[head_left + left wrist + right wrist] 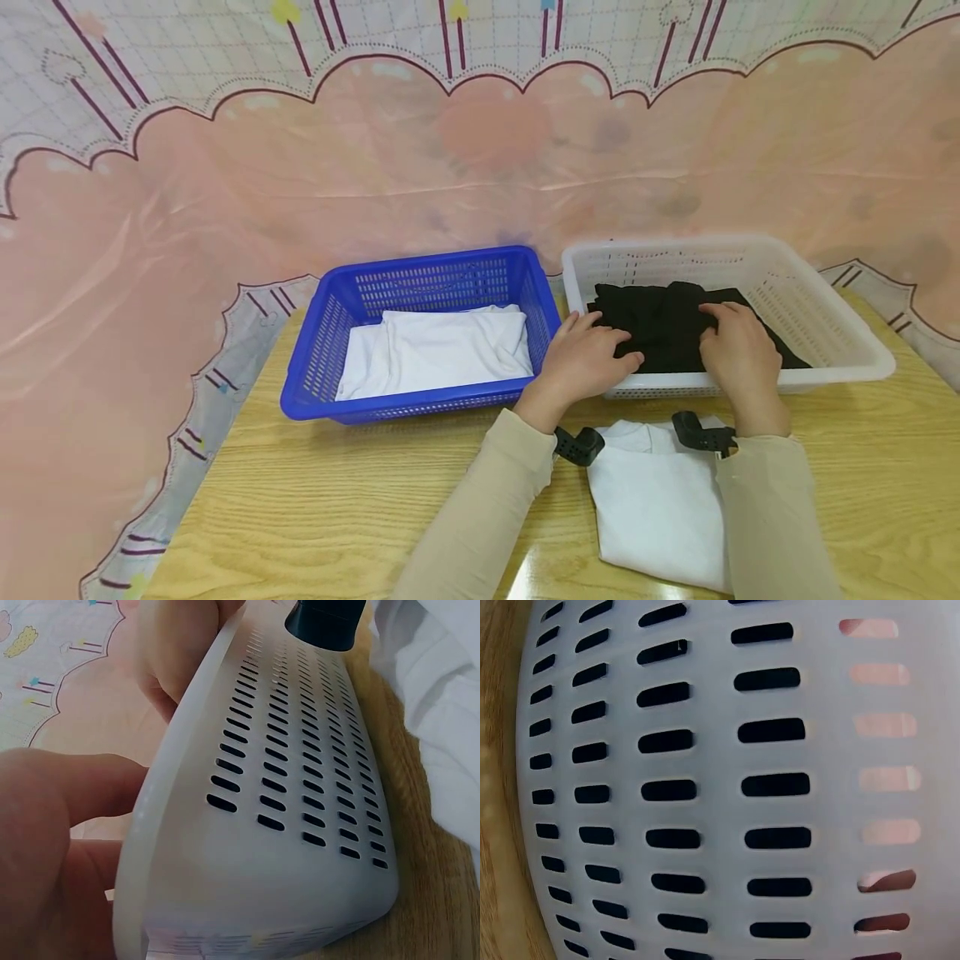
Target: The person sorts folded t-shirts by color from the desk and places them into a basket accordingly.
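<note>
Black folded clothing (648,321) lies inside a white perforated basket (832,373) at the right. My left hand (573,360) reaches over the basket's front left corner, its fingers spread and thumb pointing right above the black cloth. The right hand (738,354) extends over the front rim, fingers on the right part of the cloth. In the left wrist view, fingers of the left hand (52,825) show behind the white rim. The basket's slotted wall (716,765) fills the right wrist view and hides most of the right hand.
A blue basket (307,410) holding folded white clothing (450,350) stands to the left. A folded white garment (660,517) lies on the wooden table (322,508) in front of the white basket, partly under the right forearm. Patterned cloth (495,192) hangs behind.
</note>
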Available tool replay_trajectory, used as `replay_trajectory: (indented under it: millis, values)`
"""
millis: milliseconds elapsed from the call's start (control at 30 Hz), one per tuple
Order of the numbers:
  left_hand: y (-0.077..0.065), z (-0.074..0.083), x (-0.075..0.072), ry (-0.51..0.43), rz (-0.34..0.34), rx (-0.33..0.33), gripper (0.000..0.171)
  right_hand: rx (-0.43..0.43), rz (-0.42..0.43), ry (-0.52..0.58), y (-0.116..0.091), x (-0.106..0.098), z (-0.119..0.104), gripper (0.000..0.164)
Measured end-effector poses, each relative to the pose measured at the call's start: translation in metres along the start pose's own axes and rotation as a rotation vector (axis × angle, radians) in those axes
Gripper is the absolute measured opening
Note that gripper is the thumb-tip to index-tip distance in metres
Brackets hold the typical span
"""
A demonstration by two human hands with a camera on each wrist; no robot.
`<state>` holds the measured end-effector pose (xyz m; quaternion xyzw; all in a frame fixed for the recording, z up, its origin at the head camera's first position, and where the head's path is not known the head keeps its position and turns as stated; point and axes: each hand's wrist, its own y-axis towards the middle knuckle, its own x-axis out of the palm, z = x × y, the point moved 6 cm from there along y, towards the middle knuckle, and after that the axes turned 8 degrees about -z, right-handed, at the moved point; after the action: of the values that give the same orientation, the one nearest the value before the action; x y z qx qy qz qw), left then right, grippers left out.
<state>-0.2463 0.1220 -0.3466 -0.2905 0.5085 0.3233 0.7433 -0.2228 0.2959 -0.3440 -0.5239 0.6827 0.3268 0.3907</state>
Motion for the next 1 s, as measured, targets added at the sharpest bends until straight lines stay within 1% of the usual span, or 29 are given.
replay_trajectory:
  millis: [133, 267, 367, 467, 567, 667, 733, 833, 900, 1000]
  values:
    - [-0.0009, 0.0004, -0.0005, -0.009, 0.003, 0.001, 0.042, 0.043, -0.052, -0.029, 0.0006, 0.0019, 0.0014, 0.039]
    - [-0.0019, 0.0011, -0.0008, 0.010, 0.002, 0.001, 0.041, 0.059, -0.104, -0.052, 0.0013, 0.0047, 0.0010, 0.045]
    - [-0.0022, 0.0015, -0.0007, 0.043, 0.002, -0.002, 0.041, 0.056, -0.113, -0.057, 0.0011, 0.0056, 0.0002, 0.047]
    - [-0.0022, 0.0018, -0.0003, 0.077, 0.010, -0.007, 0.041, 0.045, -0.102, -0.053, 0.0002, 0.0055, -0.0005, 0.047]
    - [-0.0023, 0.0018, -0.0003, 0.104, 0.035, -0.019, 0.042, 0.029, -0.092, -0.033, -0.0007, 0.0051, -0.0019, 0.048]
    - [-0.0034, 0.0006, -0.0017, 0.094, 0.086, -0.041, 0.042, 0.007, -0.080, -0.004, -0.0002, 0.0044, -0.0040, 0.049]
    - [-0.0049, 0.0003, -0.0024, 0.085, 0.120, -0.041, 0.040, -0.006, -0.075, 0.014, 0.0000, 0.0041, -0.0046, 0.050]
    - [-0.0068, 0.0014, -0.0035, 0.064, 0.167, -0.017, 0.038, -0.023, -0.058, 0.025, 0.0005, 0.0032, -0.0038, 0.049]
    - [-0.0081, 0.0027, -0.0037, 0.052, 0.186, 0.002, 0.036, -0.032, -0.050, 0.034, 0.0008, 0.0022, -0.0021, 0.048]
    - [-0.0099, 0.0049, -0.0039, 0.009, 0.215, 0.029, 0.032, -0.040, -0.043, 0.055, 0.0011, 0.0006, 0.0010, 0.048]
